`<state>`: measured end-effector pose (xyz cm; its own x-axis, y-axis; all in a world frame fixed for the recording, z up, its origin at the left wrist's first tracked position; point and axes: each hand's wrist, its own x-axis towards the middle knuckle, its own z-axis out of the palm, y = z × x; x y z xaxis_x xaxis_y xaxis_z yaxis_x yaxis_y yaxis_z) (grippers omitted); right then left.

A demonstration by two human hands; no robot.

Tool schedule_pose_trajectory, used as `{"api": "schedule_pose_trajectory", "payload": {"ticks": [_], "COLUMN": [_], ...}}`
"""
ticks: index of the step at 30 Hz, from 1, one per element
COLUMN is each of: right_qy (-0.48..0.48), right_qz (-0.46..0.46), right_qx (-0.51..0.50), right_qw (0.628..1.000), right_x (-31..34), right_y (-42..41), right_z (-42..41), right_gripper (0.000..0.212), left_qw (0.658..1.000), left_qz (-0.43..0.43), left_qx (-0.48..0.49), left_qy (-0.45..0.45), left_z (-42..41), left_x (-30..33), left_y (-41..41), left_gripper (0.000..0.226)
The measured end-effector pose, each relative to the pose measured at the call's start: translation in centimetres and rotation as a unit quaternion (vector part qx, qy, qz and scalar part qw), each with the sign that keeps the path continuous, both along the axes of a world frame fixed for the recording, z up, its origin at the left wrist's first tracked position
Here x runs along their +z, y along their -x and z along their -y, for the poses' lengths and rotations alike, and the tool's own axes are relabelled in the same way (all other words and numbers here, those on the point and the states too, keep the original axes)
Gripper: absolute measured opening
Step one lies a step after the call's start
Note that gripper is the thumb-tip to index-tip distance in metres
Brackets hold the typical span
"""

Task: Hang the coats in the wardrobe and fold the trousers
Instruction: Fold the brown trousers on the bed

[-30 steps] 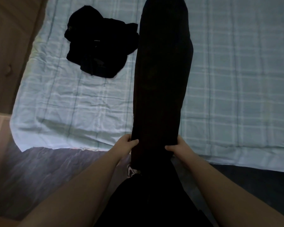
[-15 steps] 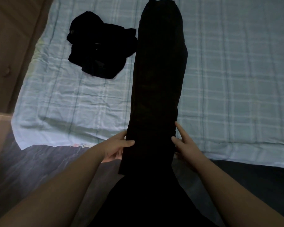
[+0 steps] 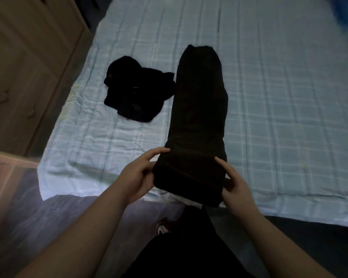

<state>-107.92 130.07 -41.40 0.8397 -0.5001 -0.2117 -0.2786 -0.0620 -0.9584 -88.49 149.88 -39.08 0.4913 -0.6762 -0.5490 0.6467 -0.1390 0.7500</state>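
- Holding the near end of the black trousers (image 3: 197, 109), your two hands grip it from either side in the head view, the only view here.
- Your left hand (image 3: 138, 178) is closed on the left edge of that end, thumb on top of the cloth and fingers curled beneath it.
- Your right hand (image 3: 236, 185) is closed on the right edge, its thumb pressed along the top of the fabric; the fingers under the cloth are hidden.
- You have the trousers laid as one long narrow strip running away from you across the bed sheet (image 3: 279, 117), a pale blue checked one; the near end looks turned over on itself and lifted slightly off the mattress edge between your hands.
- You can see a crumpled black garment (image 3: 137, 93) lying on the sheet just left of the trousers; whether the two touch is too dark to tell.
- You have a wooden wardrobe (image 3: 24, 67) with round knobs standing at the left of the bed.
- Your shoe (image 3: 163, 227) shows on the dark floor (image 3: 54, 227) below the sheet's hanging edge.
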Motion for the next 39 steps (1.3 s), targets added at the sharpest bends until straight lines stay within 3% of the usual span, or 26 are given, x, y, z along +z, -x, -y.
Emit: {"api": "schedule_pose_trajectory", "payload": {"ticks": [5, 9, 12, 13, 17, 23, 26, 29, 35, 39], "right_qy": [0.2, 0.374, 0.348, 0.32, 0.292, 0.259, 0.238, 0.207, 0.077, 0.045], "right_qz": [0.081, 0.117, 0.145, 0.158, 0.172, 0.241, 0.259, 0.238, 0.162, 0.094], "right_qx": [-0.009, -0.097, -0.078, -0.057, -0.053, -0.05, -0.043, -0.043, -0.067, -0.061], "right_qw": [0.976, 0.915, 0.923, 0.932, 0.939, 0.934, 0.935, 0.948, 0.981, 0.993], "right_x": [2.2, 5.6, 7.8, 8.8, 12.1, 18.2, 19.3, 18.9, 16.6, 14.8], "right_y": [-1.9, -3.6, -4.0, -3.6, -2.0, -0.8, -1.1, -2.3, -7.1, -11.6], "right_z": [0.6, 2.2, 2.9, 2.8, 2.1, 0.8, 1.3, 2.7, 7.1, 11.6], "right_gripper": [0.073, 0.034, 0.03, 0.026, 0.031, 0.026, 0.026, 0.029, 0.018, 0.01], "left_qw": [0.969, 0.897, 0.816, 0.812, 0.873, 0.853, 0.853, 0.871, 0.912, 0.924], "left_qz": [0.232, 0.427, 0.565, 0.574, 0.479, 0.506, 0.505, 0.477, 0.405, 0.379], "left_qx": [-0.071, -0.06, -0.047, -0.053, -0.088, -0.121, -0.124, -0.113, -0.06, -0.016], "left_qy": [-0.038, -0.097, -0.11, -0.092, -0.037, 0.035, 0.045, 0.029, -0.002, -0.041], "left_z": [0.9, 1.6, 1.9, 1.8, 1.2, 0.3, 0.9, 2.4, 7.8, 13.1], "left_x": [4.7, 7.9, 9.5, 10.3, 14.9, 20.5, 21.2, 20.3, 16.6, 14.7], "left_y": [-1.2, -1.8, -2.4, -2.3, -0.9, 0.3, 0.0, -0.8, -4.2, -7.9], "left_gripper": [0.067, 0.061, 0.053, 0.051, 0.041, 0.018, 0.019, 0.029, 0.019, 0.021]}}
